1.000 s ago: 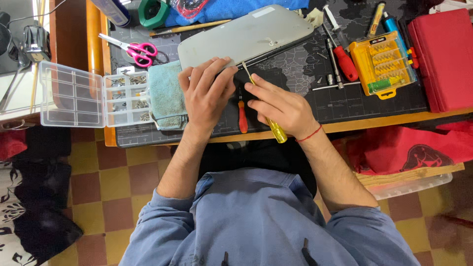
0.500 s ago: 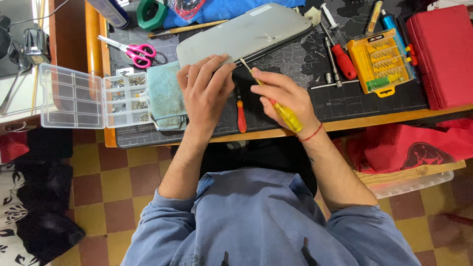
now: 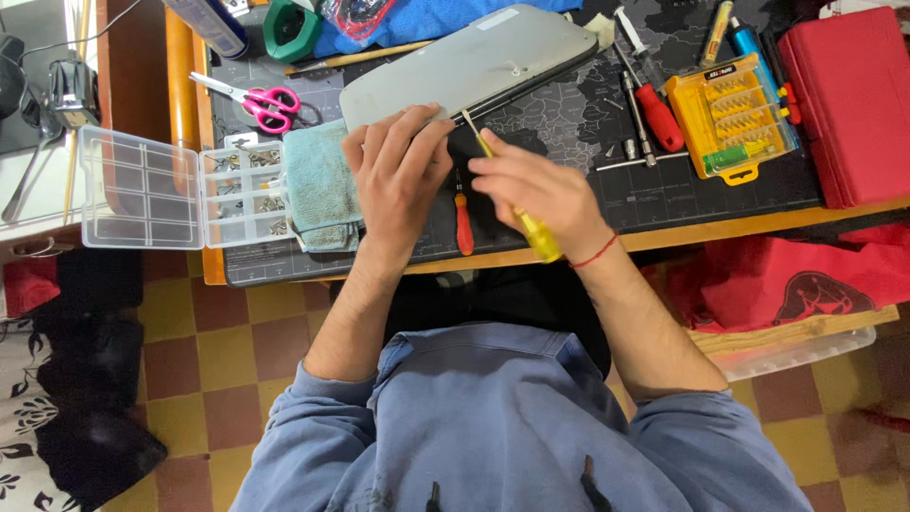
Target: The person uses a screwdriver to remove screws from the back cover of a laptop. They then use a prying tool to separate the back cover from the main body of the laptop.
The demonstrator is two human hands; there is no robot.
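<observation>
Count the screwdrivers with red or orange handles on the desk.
2: small orange screwdriver between the hands, red screwdriver beside the yellow bit case. Others may be hidden.

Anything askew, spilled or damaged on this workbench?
Nothing spilled or broken shows. The grey laptop lies closed and skewed across the dark mat. The clear parts box hangs open past the desk's left edge. Loose small screwdrivers lie scattered.

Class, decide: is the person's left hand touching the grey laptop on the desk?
Touching. The head view shows the left hand with its fingertips pressed on the near edge of the grey laptop.
</observation>
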